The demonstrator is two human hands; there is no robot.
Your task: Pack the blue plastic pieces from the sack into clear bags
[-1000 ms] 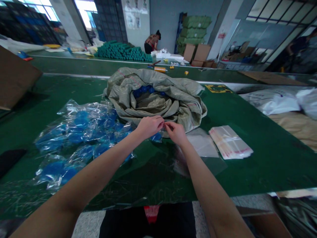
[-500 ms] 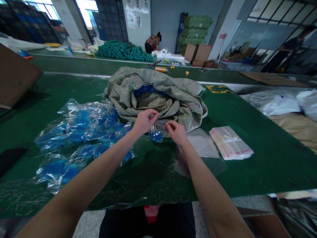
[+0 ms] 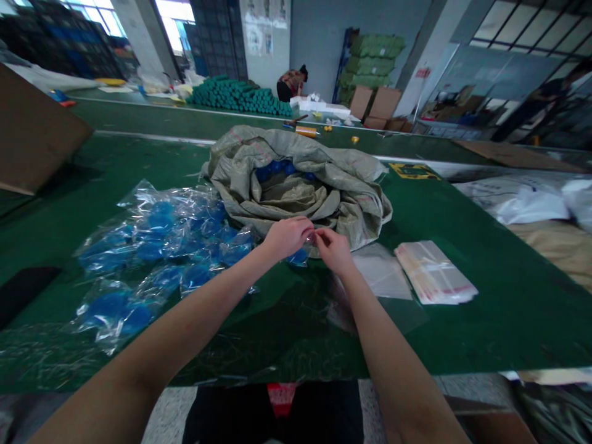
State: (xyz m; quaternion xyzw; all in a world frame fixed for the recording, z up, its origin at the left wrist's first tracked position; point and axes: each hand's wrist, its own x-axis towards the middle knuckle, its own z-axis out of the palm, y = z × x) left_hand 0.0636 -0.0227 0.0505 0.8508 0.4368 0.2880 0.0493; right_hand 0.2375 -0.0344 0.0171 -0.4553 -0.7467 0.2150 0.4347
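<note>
My left hand (image 3: pixel 290 237) and my right hand (image 3: pixel 333 250) meet at the front of a crumpled woven sack (image 3: pixel 361 203). Both have their fingers pinched at the upper end of a small clear plastic bag. A blue round item (image 3: pixel 297 256) shows inside that bag, partly behind my left hand. More blue items (image 3: pixel 277 166) lie within the sack's mouth. To the left spreads a heap of clear bags with blue contents (image 3: pixel 161 234). Loose flat clear bags (image 3: pixel 382 271) lie beside my right forearm.
A banded stack of clear bags (image 3: pixel 435 271) lies on the green table (image 3: pixel 499 308) at right. A cardboard box (image 3: pixel 37 129) stands at left, near a dark flat object (image 3: pixel 28 290). Green rolls (image 3: pixel 240 95) and a bending person (image 3: pixel 292 83) are farther back.
My left hand has moved right and slightly down to meet my right hand at the top of the bag. The whole view has shifted slightly.
</note>
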